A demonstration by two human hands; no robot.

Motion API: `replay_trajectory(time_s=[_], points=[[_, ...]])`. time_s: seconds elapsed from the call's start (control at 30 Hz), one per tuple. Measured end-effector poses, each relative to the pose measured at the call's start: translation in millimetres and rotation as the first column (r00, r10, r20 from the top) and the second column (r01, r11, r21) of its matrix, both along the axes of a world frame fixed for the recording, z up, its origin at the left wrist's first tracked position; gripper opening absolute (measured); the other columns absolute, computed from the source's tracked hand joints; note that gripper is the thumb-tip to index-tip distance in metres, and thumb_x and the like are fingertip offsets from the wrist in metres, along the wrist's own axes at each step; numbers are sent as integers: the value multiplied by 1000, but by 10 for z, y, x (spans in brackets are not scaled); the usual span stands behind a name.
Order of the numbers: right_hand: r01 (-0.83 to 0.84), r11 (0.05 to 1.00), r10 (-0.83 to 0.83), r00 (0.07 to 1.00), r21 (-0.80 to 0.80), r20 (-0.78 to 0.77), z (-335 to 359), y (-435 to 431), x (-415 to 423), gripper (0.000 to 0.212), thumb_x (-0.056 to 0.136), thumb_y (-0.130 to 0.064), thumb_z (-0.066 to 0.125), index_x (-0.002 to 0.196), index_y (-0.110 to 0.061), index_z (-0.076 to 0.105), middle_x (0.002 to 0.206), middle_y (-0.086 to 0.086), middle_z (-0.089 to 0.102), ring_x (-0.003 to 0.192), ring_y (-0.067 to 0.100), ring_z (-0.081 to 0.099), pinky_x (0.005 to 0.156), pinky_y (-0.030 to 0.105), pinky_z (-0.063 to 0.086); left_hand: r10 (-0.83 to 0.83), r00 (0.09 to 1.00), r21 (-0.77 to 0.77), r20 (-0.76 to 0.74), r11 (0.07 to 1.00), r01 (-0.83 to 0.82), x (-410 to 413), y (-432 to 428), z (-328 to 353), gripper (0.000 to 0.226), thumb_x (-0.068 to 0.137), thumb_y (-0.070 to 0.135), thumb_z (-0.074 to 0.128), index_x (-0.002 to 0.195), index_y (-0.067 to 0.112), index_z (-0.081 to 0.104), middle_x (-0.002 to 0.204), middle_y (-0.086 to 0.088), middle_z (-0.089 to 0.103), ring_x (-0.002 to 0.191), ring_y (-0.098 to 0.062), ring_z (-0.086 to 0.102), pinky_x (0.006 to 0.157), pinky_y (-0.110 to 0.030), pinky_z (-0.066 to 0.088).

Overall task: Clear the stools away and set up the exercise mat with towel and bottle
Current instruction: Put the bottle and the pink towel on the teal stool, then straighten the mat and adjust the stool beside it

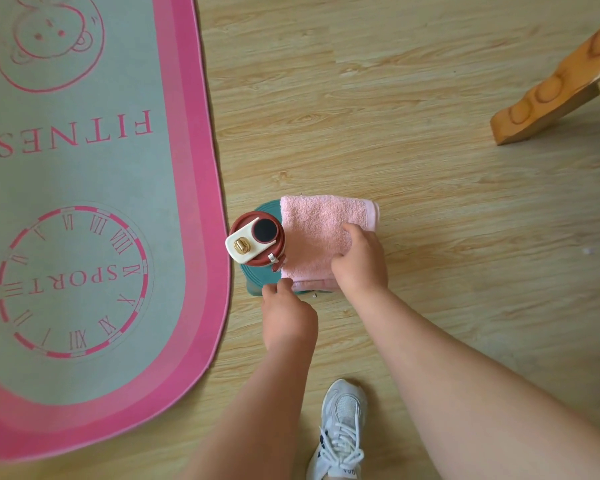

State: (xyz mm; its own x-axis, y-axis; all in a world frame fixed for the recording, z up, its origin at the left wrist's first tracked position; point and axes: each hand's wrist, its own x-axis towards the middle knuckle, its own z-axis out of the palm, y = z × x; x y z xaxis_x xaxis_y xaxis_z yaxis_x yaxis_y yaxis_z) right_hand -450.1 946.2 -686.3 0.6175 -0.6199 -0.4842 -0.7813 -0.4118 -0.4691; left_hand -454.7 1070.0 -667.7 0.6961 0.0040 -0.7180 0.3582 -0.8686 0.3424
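Note:
A teal stool stands on the wood floor just right of the exercise mat, which is grey-green with a pink border. On the stool stands a dark red bottle with a white and gold lid, and beside it lies a folded pink towel. My right hand rests on the towel's near right part, fingers curled onto the cloth. My left hand is at the stool's near edge, its fingertips touching the towel's near left corner.
A wooden furniture leg slants across the floor at the upper right. My white sneaker is planted on the floor below the stool. Bare wood floor lies right of the stool.

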Motion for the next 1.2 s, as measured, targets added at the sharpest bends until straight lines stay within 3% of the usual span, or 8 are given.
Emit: replay_trajectory(time_s=[0.33,0.43,0.67,0.93,1.1,1.2], points=[[-49,997,53,997,57,-64,407,108,-29,66,83,0,52,144,-22,42,130,4,51,136,26,39,82,34,54,-24,993,-39,-115,999,20,1,147,401,65,82,1,36,145,18,32,147,-3,28,120,-26,50,91,-44,52],[-55,994,65,993,99,-102,565,146,-18,65,84,0,48,144,-24,40,133,4,49,127,29,49,79,38,56,-27,991,-51,-133,998,20,-11,210,554,64,84,2,36,145,19,32,149,-2,27,119,-26,51,89,-44,53],[-77,984,99,986,161,-136,931,279,-72,61,87,-3,49,144,-26,42,126,8,53,102,31,61,62,28,45,-20,986,-41,-167,999,14,-27,399,903,63,84,2,36,144,19,33,150,-4,26,112,-34,59,87,-46,54],[-126,978,154,974,165,-168,1820,435,-144,56,90,-9,53,143,-25,43,135,5,51,116,27,56,86,36,52,-44,992,-47,-119,998,38,10,641,1765,62,86,3,36,145,20,34,149,-4,30,120,-27,52,90,-39,53],[-154,975,179,972,158,-154,2413,549,-83,56,89,-9,49,142,-26,43,132,5,54,110,29,57,81,31,49,-53,998,-14,-29,999,53,124,878,2347,58,88,5,36,143,22,36,144,-3,38,121,-24,50,84,-32,46],[-158,977,173,979,144,-103,2791,671,43,47,88,-12,49,134,-25,51,117,4,60,90,24,58,70,29,46,-13,1000,-3,4,1000,13,206,1085,2676,59,88,5,36,144,22,35,145,-3,38,125,-24,48,94,-35,46]])
